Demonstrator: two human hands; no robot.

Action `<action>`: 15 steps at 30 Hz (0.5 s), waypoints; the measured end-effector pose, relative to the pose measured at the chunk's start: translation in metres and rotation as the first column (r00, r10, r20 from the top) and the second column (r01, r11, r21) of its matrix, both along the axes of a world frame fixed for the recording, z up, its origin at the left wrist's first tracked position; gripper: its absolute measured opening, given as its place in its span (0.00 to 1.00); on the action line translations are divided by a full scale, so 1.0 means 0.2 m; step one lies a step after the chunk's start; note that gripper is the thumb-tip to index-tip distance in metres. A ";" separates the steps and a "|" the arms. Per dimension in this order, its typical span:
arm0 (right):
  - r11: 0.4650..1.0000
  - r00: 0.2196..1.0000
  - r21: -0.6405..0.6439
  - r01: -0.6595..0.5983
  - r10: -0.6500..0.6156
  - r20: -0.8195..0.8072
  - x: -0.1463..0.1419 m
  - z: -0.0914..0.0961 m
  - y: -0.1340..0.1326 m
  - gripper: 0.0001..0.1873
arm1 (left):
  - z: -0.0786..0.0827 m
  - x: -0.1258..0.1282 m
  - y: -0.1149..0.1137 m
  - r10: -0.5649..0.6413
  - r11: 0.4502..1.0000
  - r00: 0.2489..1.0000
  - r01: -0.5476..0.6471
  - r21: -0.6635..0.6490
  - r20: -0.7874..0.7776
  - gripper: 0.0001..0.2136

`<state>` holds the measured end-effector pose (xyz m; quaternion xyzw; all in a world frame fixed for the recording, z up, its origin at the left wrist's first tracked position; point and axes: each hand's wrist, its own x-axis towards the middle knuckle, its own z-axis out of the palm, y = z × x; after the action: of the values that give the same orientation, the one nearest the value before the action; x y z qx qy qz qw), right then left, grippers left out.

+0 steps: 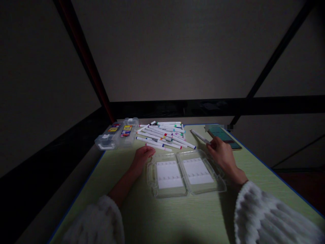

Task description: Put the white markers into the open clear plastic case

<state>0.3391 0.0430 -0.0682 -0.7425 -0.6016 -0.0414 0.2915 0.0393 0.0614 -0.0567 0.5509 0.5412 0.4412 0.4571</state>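
My right hand [222,154] is closed on a slim white-and-grey marker [201,138], its dark end pointing away to the upper left. Below that hand an open clear plastic case [186,183] lies flat, with white slotted panels [170,174] in both halves. At the case's upper left corner rests my left hand [142,158]. Its fingers are curled together, and whatever they might hold is hidden. Just beyond it is a loose pile of white markers [165,134] with coloured ends, lying at various angles.
Two closed clear cases with labels [116,134] stand at the table's far left. A phone [224,137] with a lit screen lies at the far right, close beyond my right hand. The pale green table [165,217] has a blue edge; a wall rises behind it.
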 end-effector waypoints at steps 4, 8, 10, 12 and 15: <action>0.999 1.000 -0.053 0.004 -0.003 0.022 0.02 -0.02 0.01 0.05 | 0.00 0.00 0.01 -0.002 1.000 1.000 0.002 -0.006 -0.012 0.09; 0.994 0.999 -0.112 0.018 -0.013 0.047 0.04 -0.04 0.02 0.06 | -0.01 0.00 0.01 -0.001 1.000 1.000 0.000 -0.006 -0.014 0.09; 0.989 0.998 -0.143 0.025 -0.017 0.060 0.05 -0.05 0.02 0.07 | -0.01 0.00 0.01 -0.004 1.000 1.000 0.004 -0.003 -0.018 0.09; 0.984 0.997 -0.173 0.033 -0.021 0.070 0.06 -0.06 0.03 0.08 | 0.00 0.00 0.00 -0.003 1.000 1.000 0.003 -0.003 -0.023 0.10; 0.976 0.996 -0.212 0.044 -0.027 0.084 0.06 -0.06 0.03 0.09 | 0.00 0.00 0.00 -0.003 1.000 1.000 0.003 -0.001 -0.021 0.10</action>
<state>0.3509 0.0498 -0.0812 -0.7779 -0.6005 -0.0115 0.1847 0.0389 0.0611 -0.0561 0.5561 0.5455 0.4345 0.4521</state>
